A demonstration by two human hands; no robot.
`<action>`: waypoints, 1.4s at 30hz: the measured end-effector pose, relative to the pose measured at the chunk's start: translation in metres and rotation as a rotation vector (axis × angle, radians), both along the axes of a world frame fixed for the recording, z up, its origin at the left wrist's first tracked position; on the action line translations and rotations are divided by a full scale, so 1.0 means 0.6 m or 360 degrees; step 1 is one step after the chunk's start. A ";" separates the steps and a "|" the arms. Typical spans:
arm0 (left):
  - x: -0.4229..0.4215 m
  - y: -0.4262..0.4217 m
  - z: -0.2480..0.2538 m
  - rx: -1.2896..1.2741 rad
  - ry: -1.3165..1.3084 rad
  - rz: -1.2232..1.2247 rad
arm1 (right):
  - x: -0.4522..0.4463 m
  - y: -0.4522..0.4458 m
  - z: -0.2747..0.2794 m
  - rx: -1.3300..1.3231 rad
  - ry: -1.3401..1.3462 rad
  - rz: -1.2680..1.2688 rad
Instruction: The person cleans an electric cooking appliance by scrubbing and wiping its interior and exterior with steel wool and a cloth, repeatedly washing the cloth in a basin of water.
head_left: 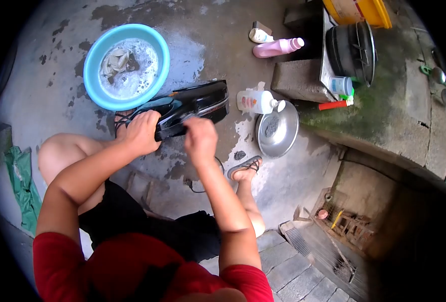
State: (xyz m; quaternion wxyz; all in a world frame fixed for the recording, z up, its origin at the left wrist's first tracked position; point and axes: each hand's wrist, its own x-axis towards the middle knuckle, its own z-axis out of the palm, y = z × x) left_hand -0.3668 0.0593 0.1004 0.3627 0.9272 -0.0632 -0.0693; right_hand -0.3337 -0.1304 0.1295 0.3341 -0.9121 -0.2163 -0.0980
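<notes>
A glossy black boxy object (195,105), perhaps an appliance, is tilted up on its edge between my knees, beside the blue basin. My left hand (143,132) grips its near left edge, thumb and fingers wrapped over the rim. Against or just above its near right side is my right hand (201,140), slightly blurred, with curled fingers; whatever they hold, if anything, is hidden. A dark cord (198,190) lies on the floor below. The blue basin (89,75) holds sudsy water and a pale wet cloth (116,63).
Right of the black object lie a white pump bottle (253,101) and a metal bowl (289,142) with a grey scrubber (271,128). A pink bottle (276,48) is farther back. A mossy concrete ledge (384,116) bears a dark pot (351,53). Wet concrete surrounds my feet.
</notes>
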 end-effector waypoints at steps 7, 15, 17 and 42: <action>0.004 -0.005 0.009 0.0026 0.0127 0.0026 | 0.016 -0.015 -0.007 -0.0160 -0.0040 -0.0008; 0.000 -0.003 0.005 -0.0021 -0.0016 0.0054 | 0.057 -0.071 -0.028 -0.0473 -0.0040 -0.0262; 0.001 -0.004 0.007 -0.0033 -0.0021 0.0035 | 0.044 -0.059 -0.034 -0.0308 -0.0059 -0.0163; 0.001 -0.002 -0.002 0.0017 0.0149 0.0021 | 0.028 -0.025 -0.053 -0.0053 0.0016 -0.0119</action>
